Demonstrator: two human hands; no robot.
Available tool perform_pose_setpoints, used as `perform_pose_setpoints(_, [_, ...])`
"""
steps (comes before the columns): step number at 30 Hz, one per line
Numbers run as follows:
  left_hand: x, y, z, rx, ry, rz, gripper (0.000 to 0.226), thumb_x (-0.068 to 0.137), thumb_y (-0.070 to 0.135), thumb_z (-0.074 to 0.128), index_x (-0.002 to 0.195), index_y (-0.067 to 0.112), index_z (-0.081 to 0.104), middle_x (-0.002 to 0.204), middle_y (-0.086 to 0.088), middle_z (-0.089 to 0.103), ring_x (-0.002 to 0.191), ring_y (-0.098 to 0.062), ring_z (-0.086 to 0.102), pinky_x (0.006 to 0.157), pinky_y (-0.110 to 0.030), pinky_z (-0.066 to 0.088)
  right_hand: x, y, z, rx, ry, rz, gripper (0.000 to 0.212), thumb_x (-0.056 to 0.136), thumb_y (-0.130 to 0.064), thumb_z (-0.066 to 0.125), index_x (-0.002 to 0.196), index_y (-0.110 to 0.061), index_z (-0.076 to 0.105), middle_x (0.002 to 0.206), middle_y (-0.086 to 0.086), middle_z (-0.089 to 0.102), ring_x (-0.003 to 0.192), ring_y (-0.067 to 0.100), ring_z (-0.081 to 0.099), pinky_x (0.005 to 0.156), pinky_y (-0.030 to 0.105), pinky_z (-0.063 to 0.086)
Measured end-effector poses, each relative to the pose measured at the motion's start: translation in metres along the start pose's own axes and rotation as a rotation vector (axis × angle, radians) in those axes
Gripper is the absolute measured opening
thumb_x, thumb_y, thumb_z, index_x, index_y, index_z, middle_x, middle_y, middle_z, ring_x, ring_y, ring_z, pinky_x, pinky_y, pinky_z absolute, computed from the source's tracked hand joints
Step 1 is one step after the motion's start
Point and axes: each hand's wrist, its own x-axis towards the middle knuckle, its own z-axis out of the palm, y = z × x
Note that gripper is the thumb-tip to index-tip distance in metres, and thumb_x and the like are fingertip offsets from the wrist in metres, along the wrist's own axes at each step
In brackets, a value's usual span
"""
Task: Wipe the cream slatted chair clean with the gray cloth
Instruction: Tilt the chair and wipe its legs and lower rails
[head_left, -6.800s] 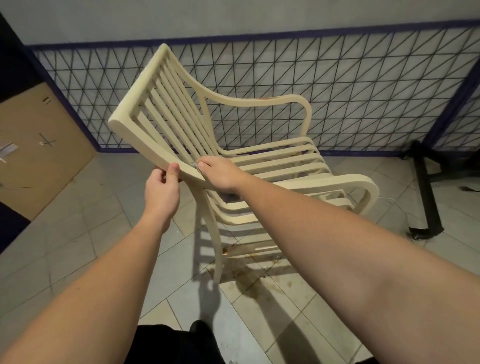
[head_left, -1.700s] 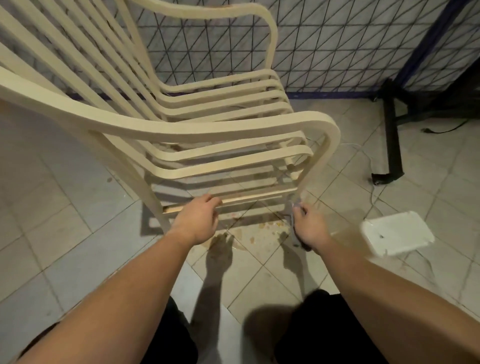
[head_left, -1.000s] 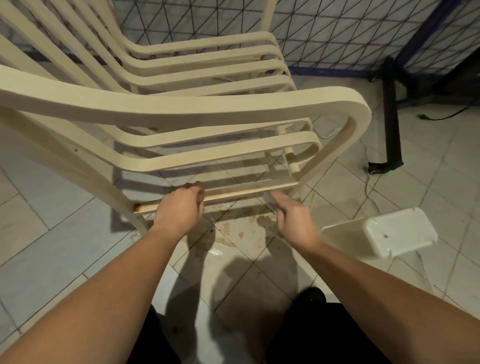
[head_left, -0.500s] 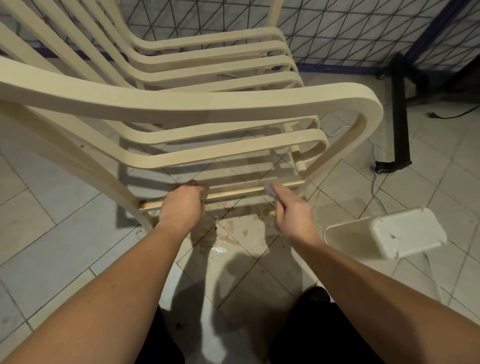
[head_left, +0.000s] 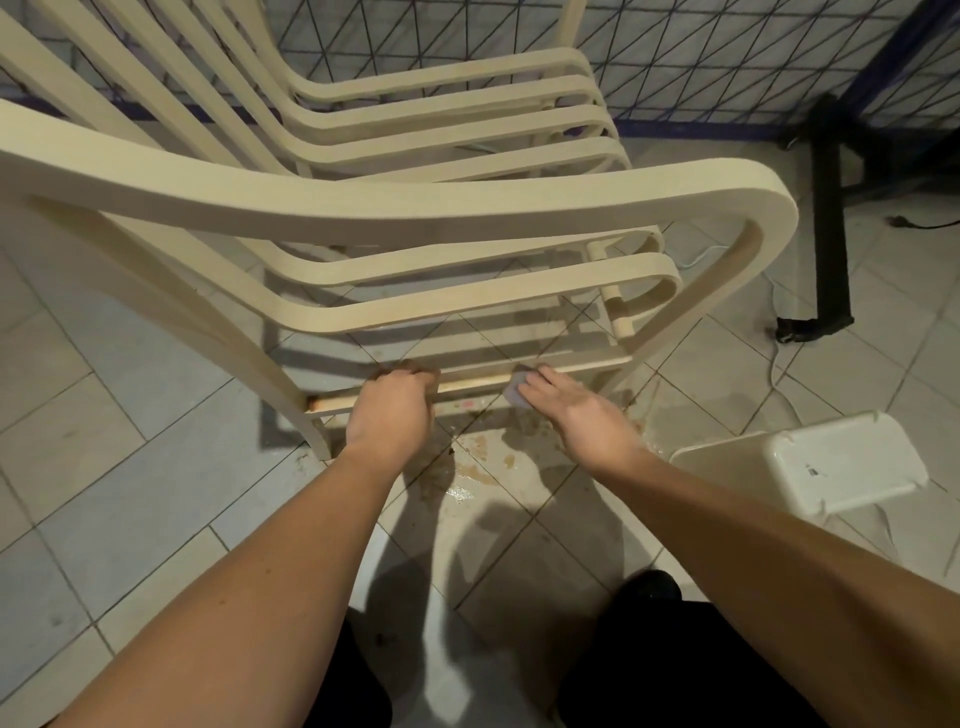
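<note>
The cream slatted chair (head_left: 395, 208) stood on the tiled floor (head_left: 119, 483), seen from its side, its broad armrest arching over the curved seat slats. Low down ran a side rail (head_left: 467, 384) between the legs. The gray cloth (head_left: 516, 391) lay pressed against that rail under the fingers of the right hand (head_left: 569, 410), which was laid fairly flat over it — only a small pale corner of the cloth showed. The left hand (head_left: 390, 408) was curled closed around the same rail, just beside the right. Below the rail the tiles carried brownish smears and a wet, glossy patch (head_left: 462, 478). To the right, near the right forearm, sat a white plastic tub (head_left: 810, 467) on the floor; its contents could not be made out. Behind the chair stood a dark wire-mesh fence (head_left: 701, 47) and a black metal stand (head_left: 826, 218).
</note>
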Motion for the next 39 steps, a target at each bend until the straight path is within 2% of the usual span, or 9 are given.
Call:
perform_pose_setpoints(2, [-0.001, -0.001, 0.000, 0.006, -0.008, -0.008, 0.033, 0.093, 0.021, 0.060, 0.124, 0.026, 0.067, 0.116, -0.005, 0.070, 0.103, -0.029, 0.066, 0.090, -0.037, 0.051, -0.016, 0.013, -0.004, -0.004, 0.009, -0.035, 0.061, 0.093, 0.009, 0.052, 0.143, -0.024, 0.050, 0.151, 0.007, 0.046, 0.138, 0.022, 0.045, 0.112, 0.027, 0.020])
perform_pose_setpoints(7, [-0.001, 0.002, 0.000, 0.005, -0.019, -0.015, 0.031, 0.094, 0.021, 0.056, 0.122, 0.025, 0.066, 0.113, -0.006, 0.069, 0.100, -0.030, 0.065, 0.090, -0.038, 0.052, 0.013, 0.041, -0.022, -0.022, 0.254, 0.185, 0.046, 0.089, 0.004, 0.057, 0.128, -0.019, 0.066, 0.122, 0.004, 0.068, 0.113, 0.026, 0.058, 0.102, 0.043, 0.049])
perform_pose_setpoints(11, [-0.003, 0.005, -0.002, 0.006, -0.051, -0.024, 0.034, 0.095, 0.020, 0.054, 0.127, 0.025, 0.064, 0.118, -0.007, 0.067, 0.103, -0.030, 0.065, 0.094, -0.040, 0.052, 0.035, 0.019, -0.013, 0.103, 0.079, 0.329, 0.047, 0.094, 0.003, 0.055, 0.129, -0.025, 0.064, 0.119, 0.005, 0.069, 0.102, 0.020, 0.067, 0.099, 0.030, 0.051])
perform_pose_setpoints(18, [-0.005, 0.006, -0.007, 0.010, -0.093, -0.028, 0.040, 0.096, 0.026, 0.055, 0.136, 0.024, 0.058, 0.130, -0.006, 0.063, 0.110, -0.028, 0.064, 0.100, -0.041, 0.050, -0.005, -0.018, 0.000, 0.131, 0.060, 0.014, 0.070, 0.083, 0.018, 0.052, 0.141, -0.021, 0.053, 0.144, -0.002, 0.052, 0.137, 0.014, 0.045, 0.120, 0.038, 0.025])
perform_pose_setpoints(24, [-0.006, 0.012, -0.009, -0.011, -0.102, -0.068, 0.044, 0.095, 0.025, 0.052, 0.139, 0.022, 0.057, 0.128, -0.009, 0.062, 0.111, -0.029, 0.063, 0.100, -0.039, 0.048, 0.001, 0.016, -0.021, -0.021, 0.221, 0.171, 0.061, 0.077, 0.022, 0.059, 0.129, -0.010, 0.063, 0.124, 0.011, 0.066, 0.119, 0.030, 0.060, 0.107, 0.046, 0.046])
perform_pose_setpoints(28, [-0.006, 0.011, -0.010, 0.008, -0.131, -0.059, 0.046, 0.096, 0.029, 0.052, 0.141, 0.022, 0.054, 0.131, -0.009, 0.060, 0.114, -0.029, 0.061, 0.100, -0.039, 0.048, 0.015, 0.007, -0.022, 0.039, 0.125, 0.425, 0.060, 0.084, 0.019, 0.052, 0.133, -0.015, 0.058, 0.127, 0.012, 0.061, 0.120, 0.028, 0.058, 0.100, 0.036, 0.049])
perform_pose_setpoints(34, [-0.007, 0.009, -0.009, -0.012, -0.130, -0.058, 0.048, 0.096, 0.030, 0.053, 0.143, 0.023, 0.052, 0.132, -0.008, 0.059, 0.115, -0.029, 0.061, 0.098, -0.039, 0.050, 0.024, -0.028, -0.008, 0.138, -0.047, 0.026, 0.069, 0.087, 0.013, 0.053, 0.146, -0.022, 0.045, 0.141, 0.002, 0.054, 0.129, 0.018, 0.052, 0.116, 0.031, 0.030])
perform_pose_setpoints(37, [-0.008, 0.008, -0.008, -0.039, -0.135, -0.058, 0.051, 0.096, 0.030, 0.053, 0.147, 0.025, 0.049, 0.138, -0.006, 0.056, 0.118, -0.029, 0.060, 0.101, -0.039, 0.049, 0.026, 0.004, -0.013, 0.106, 0.009, 0.244, 0.045, 0.096, 0.002, 0.051, 0.133, -0.023, 0.056, 0.117, 0.004, 0.065, 0.088, 0.012, 0.064, 0.089, 0.032, 0.057])
perform_pose_setpoints(39, [-0.008, 0.009, -0.009, -0.039, -0.132, -0.049, 0.052, 0.096, 0.029, 0.053, 0.147, 0.025, 0.048, 0.140, -0.006, 0.055, 0.120, -0.029, 0.059, 0.102, -0.038, 0.049, 0.021, 0.018, -0.014, 0.017, 0.084, 0.431, 0.041, 0.097, 0.001, 0.049, 0.135, -0.013, 0.053, 0.123, 0.014, 0.062, 0.107, 0.027, 0.064, 0.091, 0.039, 0.056])
